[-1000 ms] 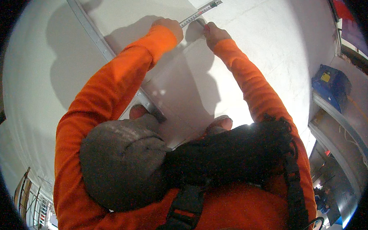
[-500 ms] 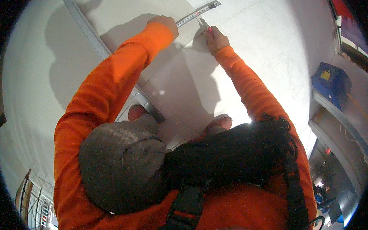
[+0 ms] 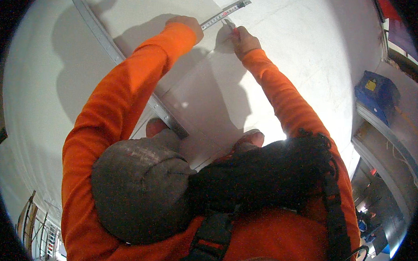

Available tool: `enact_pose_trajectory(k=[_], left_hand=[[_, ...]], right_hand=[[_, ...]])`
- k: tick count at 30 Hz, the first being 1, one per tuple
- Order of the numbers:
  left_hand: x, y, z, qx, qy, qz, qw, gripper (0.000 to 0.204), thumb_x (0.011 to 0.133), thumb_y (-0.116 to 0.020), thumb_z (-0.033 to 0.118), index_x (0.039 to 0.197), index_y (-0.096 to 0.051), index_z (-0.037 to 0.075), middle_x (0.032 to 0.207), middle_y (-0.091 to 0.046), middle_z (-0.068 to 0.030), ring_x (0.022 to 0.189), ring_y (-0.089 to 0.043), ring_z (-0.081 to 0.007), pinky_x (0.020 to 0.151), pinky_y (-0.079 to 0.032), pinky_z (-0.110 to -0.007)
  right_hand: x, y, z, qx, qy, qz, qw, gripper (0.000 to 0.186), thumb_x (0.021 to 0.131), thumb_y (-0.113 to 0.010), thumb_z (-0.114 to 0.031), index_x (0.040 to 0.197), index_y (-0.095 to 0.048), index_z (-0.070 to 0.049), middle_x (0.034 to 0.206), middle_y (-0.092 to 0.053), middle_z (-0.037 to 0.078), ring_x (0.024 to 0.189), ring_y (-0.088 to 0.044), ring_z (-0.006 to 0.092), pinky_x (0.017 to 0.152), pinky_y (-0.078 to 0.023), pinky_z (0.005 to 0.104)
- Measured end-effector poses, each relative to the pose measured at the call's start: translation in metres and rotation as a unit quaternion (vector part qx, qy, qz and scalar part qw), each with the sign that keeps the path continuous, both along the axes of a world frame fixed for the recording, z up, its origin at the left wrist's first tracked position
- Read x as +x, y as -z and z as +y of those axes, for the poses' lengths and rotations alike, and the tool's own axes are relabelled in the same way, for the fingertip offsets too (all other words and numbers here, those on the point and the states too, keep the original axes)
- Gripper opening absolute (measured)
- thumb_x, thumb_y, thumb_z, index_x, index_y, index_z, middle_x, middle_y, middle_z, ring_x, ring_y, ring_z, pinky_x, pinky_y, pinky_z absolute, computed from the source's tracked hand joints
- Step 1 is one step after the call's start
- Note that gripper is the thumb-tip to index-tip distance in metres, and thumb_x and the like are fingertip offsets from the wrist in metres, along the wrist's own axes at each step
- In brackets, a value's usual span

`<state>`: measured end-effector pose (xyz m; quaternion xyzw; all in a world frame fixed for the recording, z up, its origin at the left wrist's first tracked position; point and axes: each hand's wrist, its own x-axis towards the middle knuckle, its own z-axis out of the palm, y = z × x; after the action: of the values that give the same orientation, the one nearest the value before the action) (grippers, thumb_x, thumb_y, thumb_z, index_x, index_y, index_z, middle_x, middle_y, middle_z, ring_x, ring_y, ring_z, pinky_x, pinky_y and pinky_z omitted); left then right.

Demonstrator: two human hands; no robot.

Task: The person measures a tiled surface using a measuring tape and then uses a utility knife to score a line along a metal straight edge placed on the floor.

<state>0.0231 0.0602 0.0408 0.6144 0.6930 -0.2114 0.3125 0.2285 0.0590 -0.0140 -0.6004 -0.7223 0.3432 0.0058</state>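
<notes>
My left hand (image 3: 192, 25), in an orange sleeve, is closed on a steel tape measure (image 3: 222, 14) stretched toward the upper right over a pale board (image 3: 152, 7). Its hooked end lies past the board's edge on a lighter surface. Below the tape, my right hand (image 3: 245, 42) grips a red utility knife (image 3: 235, 32), its pointed metal tip just under the tape's markings. A long metal profile (image 3: 102, 39) runs diagonally across the board, partly hidden under my left arm. Shadows of my arms and body fall around both hands.
A blue box-like object (image 3: 374, 97) with a yellow label stands at the right beside curved-looking metal frames and cord. Red and purple items (image 3: 389, 8) sit at the upper right. Scaffold-like bars (image 3: 28, 213) show at the lower left. My feet (image 3: 249, 139) are below my hands.
Over the last second my left hand and the tape have shifted slightly left. My right hand dipped a little, then rose slightly, with the knife tip staying just below the tape.
</notes>
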Motion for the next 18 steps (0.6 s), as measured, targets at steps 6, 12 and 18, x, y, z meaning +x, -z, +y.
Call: enact_pose_trajectory(k=[6,12,18], left_hand=[[0.003,-0.005,-0.005,-0.016,-0.02,-0.024,0.999,0.033,0.087,-0.049,0.027,0.099,-0.07,0.005,0.093,-0.069,-0.0173,0.087,-0.068,-0.0306,0.078,-0.052,-0.042],[0.002,0.001,-0.005,-0.015,-0.005,-0.019,1.0,0.033,0.088,-0.048,0.027,0.097,-0.07,0.003,0.085,-0.07,-0.0153,0.08,-0.069,-0.0308,0.075,-0.053,-0.042],[0.004,0.004,-0.006,0.022,-0.016,-0.023,0.999,0.034,0.088,-0.049,0.028,0.096,-0.07,0.003,0.087,-0.07,-0.0163,0.082,-0.069,-0.0321,0.075,-0.053,-0.043]], right_hand=[[0.001,-0.007,-0.004,-0.002,0.014,0.006,1.0,0.032,0.092,-0.05,-0.034,0.109,-0.05,-0.007,0.086,-0.065,0.024,0.083,-0.062,0.0436,0.073,-0.05,0.0494],[0.008,-0.012,-0.011,0.005,0.02,0.015,1.0,0.029,0.092,-0.052,-0.032,0.107,-0.052,-0.007,0.085,-0.065,0.021,0.082,-0.063,0.042,0.073,-0.05,0.0474],[0.011,-0.008,-0.013,0.021,0.007,0.0,1.0,0.03,0.094,-0.047,-0.033,0.109,-0.05,-0.008,0.086,-0.065,0.022,0.083,-0.063,0.042,0.074,-0.05,0.0485]])
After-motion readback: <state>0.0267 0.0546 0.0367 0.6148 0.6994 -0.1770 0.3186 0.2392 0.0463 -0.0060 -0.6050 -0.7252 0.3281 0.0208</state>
